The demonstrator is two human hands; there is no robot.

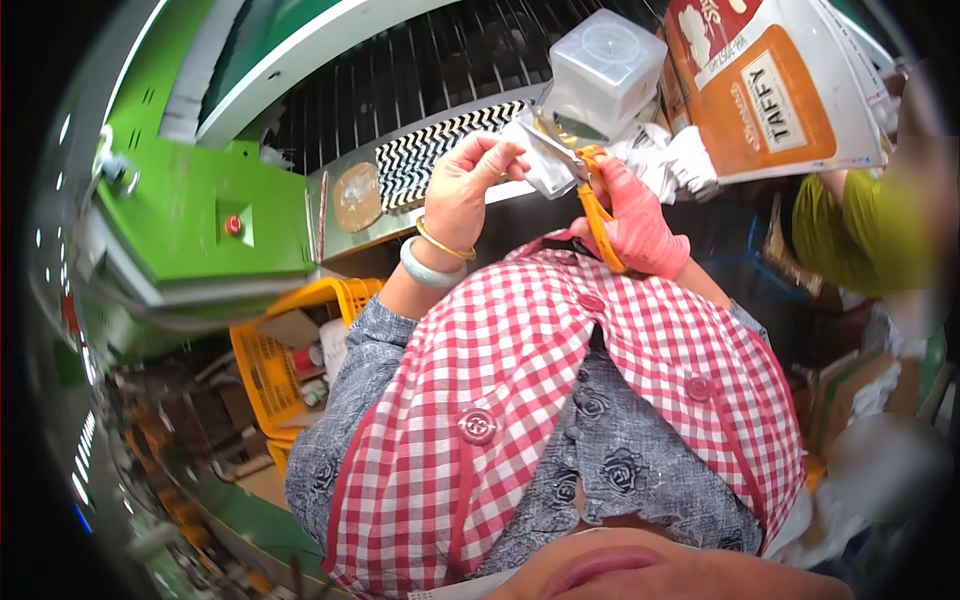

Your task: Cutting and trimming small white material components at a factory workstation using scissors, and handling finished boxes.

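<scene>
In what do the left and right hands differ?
The left hand is uncovered; the right hand has a pink covering. The left hand has bangles at its wrist; the right hand shows none. The right hand grips scissors; the left hand does not. Both have bent fingers.

A grey metal ledge (343,242) runs beside a bed of dark bars (400,60). Lying along it, from the left, are a slim reddish stick (323,215), a flat tan disc (358,197) and a strip in black-and-white zigzags (410,165). Toward the right sit a translucent square container (605,75) and crumpled white material (690,165), though whether both rest directly on the ledge is hard to tell.
</scene>
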